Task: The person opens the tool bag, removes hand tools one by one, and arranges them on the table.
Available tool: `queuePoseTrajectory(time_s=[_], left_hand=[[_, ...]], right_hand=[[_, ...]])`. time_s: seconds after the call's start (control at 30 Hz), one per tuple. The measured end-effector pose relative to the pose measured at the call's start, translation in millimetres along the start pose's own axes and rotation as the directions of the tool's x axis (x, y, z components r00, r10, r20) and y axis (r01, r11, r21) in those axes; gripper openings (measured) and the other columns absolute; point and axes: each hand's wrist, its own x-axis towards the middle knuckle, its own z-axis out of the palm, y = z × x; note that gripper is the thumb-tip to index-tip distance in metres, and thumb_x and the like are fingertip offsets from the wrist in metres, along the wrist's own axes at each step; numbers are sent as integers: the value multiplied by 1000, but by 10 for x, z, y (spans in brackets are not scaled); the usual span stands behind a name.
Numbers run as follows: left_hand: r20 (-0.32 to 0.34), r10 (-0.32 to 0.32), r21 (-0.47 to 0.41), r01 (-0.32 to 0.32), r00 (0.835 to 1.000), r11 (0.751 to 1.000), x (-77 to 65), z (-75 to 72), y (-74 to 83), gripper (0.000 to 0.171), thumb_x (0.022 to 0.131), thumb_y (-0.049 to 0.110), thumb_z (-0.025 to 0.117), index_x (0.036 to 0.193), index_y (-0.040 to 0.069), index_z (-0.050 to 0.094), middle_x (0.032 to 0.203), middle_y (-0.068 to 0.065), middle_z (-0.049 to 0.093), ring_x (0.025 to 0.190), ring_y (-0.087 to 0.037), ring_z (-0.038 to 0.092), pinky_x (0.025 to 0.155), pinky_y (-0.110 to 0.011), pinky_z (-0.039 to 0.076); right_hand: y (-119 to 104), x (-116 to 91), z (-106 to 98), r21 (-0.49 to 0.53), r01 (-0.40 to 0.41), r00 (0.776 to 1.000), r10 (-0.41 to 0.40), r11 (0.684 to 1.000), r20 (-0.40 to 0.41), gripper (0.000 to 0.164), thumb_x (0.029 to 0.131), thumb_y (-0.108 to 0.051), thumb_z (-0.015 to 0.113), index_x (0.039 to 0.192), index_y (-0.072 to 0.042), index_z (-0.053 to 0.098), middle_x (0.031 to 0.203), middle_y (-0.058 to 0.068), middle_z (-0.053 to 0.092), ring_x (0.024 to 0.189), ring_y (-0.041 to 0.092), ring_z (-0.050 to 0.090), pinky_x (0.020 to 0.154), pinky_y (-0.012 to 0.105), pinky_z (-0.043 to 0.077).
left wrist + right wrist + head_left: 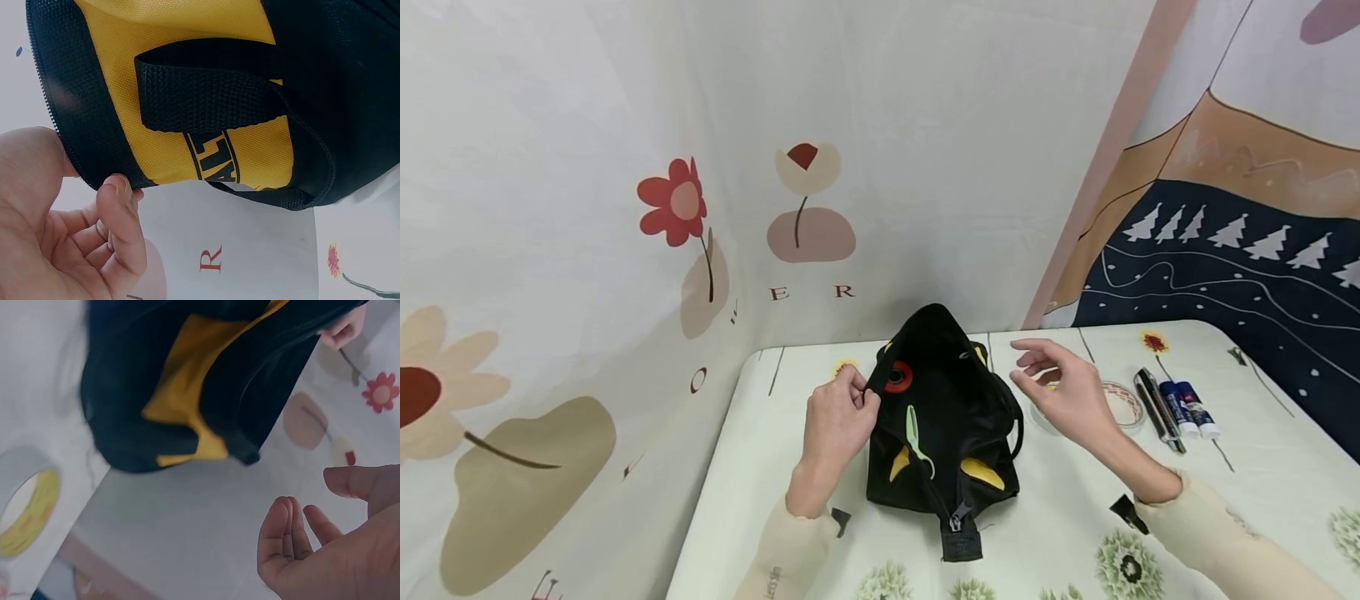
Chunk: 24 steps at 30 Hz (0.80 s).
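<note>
A black and yellow zippered tool bag point(947, 467) stands on the table with its mouth open. My left hand point(841, 421) pinches the bag's zippered rim at the left between thumb and fingers. The left wrist view shows the bag's yellow side point(250, 147) with a black webbing handle point(206, 94). Inside the mouth are a red ring-shaped item point(898, 377) and a slim light green tool point(913, 429). To the right of the bag, my right hand point(1067, 392) is raised and empty, fingers loosely bent, apart from the bag in the right wrist view.
Right of the bag lie a roll of tape point(1138, 412) and another roll point(47, 512), partly behind my right hand. Beyond them are a black and silver tool point(1157, 408) and two blue-and-white glue sticks point(1195, 408). Printed cloth walls point(925, 167) stand behind the table.
</note>
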Motion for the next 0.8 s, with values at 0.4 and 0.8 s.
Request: queuePoseTrajectory(time_s=[0.4,0.8], left_hand=[[3,3,2,-3,1000,1000,3,-8,9,9,91,3,70,87,9,64,66,4,57,60,-14,56,63,-36,51],[3,-4,4,4,1000,1000,-1,-21,13,9,91,5,70,87,9,64,66,5,57,60,-15,56,64,-37,51]], right_hand=[[-222,73,356,106,5,988,-21,994,151,39,97,1,81,135,-5,74,103,3,76,91,14,73,81,24,60],[-215,210,689,145,-32,967,-6,989,254,39,94,0,85,131,-3,75,101,7,76,86,16,72,77,25,58]])
